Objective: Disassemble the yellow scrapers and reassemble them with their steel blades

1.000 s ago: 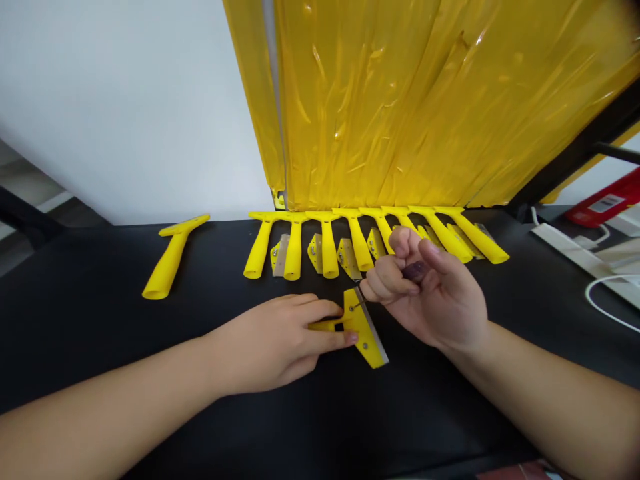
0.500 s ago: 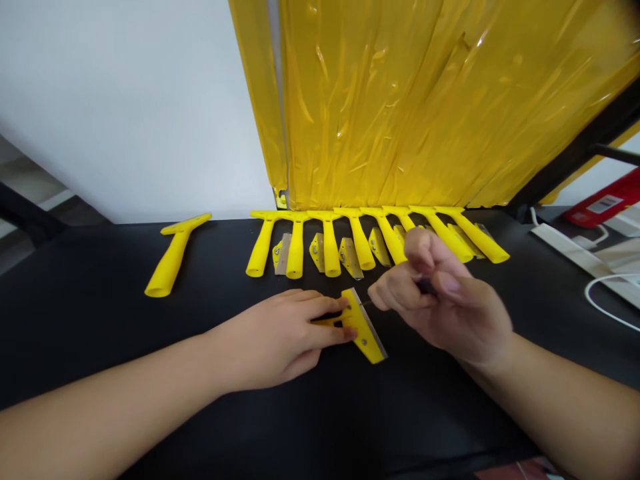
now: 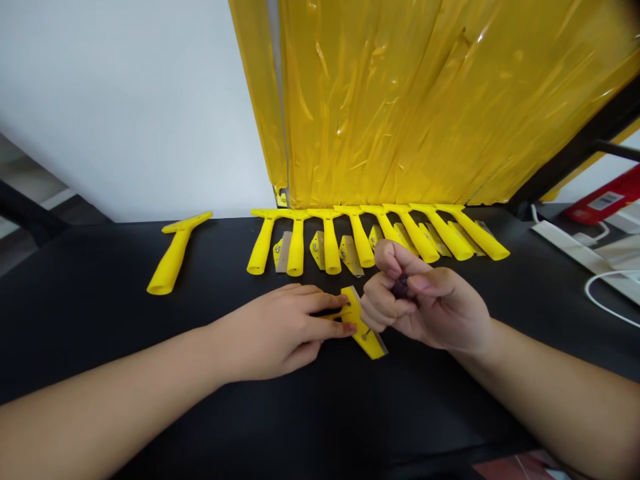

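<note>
Left grip (image 3: pixel 277 327) flat on yellow scraper (image 3: pixel 363 339); right grip (image 3: pixel 430 303) pinching screwdriver (image 3: pixel 400 287); black bench (image 3: pixel 320 413), yellow sheeting (image 3: pixel 400 100) behind.

1. Wall: a white wall (image 3: pixel 125 107) fills the upper left of the view and meets the rear edge of the bench.
2. Panel: yellow translucent plastic sheeting (image 3: pixel 390 100) covers an upright panel standing at the bench's rear edge, with a small metal bracket (image 3: pixel 281 197) at its lower left corner.
3. Frame: a black frame bar (image 3: pixel 585 140) runs diagonally along the panel's right side.
4. Bench: a black work bench top (image 3: pixel 400 413) spans the lower view.
5. Right side: a white power strip (image 3: pixel 565 240), white cable (image 3: pixel 603 307) and red box (image 3: pixel 607 197) sit at the bench's right end.
6. Floor: grey floor (image 3: pixel 25 167) shows beyond the left edge, behind a black bar (image 3: pixel 25 207).
7. Light: soft, even illumination.
</note>
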The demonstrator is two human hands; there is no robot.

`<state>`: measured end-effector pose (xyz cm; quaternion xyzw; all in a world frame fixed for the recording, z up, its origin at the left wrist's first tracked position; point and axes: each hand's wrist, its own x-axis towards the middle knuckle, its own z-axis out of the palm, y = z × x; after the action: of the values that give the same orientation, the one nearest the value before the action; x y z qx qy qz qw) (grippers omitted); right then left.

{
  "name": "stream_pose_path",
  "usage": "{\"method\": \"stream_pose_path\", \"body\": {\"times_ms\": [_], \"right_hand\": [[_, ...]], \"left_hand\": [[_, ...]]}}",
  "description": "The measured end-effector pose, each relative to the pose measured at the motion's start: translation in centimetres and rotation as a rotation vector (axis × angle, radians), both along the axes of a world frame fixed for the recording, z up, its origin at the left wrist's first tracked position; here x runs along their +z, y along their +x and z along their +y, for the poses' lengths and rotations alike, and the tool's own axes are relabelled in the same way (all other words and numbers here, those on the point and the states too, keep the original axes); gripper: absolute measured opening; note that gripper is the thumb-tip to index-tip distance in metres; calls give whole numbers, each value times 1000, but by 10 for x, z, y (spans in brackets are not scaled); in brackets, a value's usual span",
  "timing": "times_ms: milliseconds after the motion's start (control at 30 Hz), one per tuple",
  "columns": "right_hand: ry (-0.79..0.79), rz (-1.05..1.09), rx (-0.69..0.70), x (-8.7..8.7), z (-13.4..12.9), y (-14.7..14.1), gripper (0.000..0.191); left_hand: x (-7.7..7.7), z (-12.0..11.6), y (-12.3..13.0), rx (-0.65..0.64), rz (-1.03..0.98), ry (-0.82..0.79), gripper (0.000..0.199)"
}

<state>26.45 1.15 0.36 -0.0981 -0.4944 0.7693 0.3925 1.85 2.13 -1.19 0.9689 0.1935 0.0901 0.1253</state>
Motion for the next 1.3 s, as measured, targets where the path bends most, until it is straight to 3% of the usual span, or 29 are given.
{"method": "stream_pose_path", "body": {"times_ms": [367, 667, 767, 867, 933, 1067, 1167, 1300], "right_hand": [[16, -105, 3, -1, -5, 3, 20], [417, -177, -205, -11, 10, 13, 14], [465, -206, -249, -9, 12, 18, 14], [456, -238, -214, -5, 9, 20, 9], [439, -260, -114, -3, 7, 20, 5], [202, -174, 85, -2, 2, 13, 27], [81, -66, 77, -1, -2, 7, 17], [114, -10, 16, -5, 2, 3, 18]], "left_hand": [[3, 1, 3, -23, -23, -11, 49], [-1, 1, 2, -37, -80, 32, 50], [0, 1, 1, -31, -69, 28, 48], [1, 0, 2, -27, -54, 25, 49], [2, 0, 2, -30, -41, 25, 48], [4, 0, 2, -15, -8, 20, 45], [4, 0, 2, -6, -18, 5, 45], [3, 1, 2, -12, -48, -19, 47]]}}
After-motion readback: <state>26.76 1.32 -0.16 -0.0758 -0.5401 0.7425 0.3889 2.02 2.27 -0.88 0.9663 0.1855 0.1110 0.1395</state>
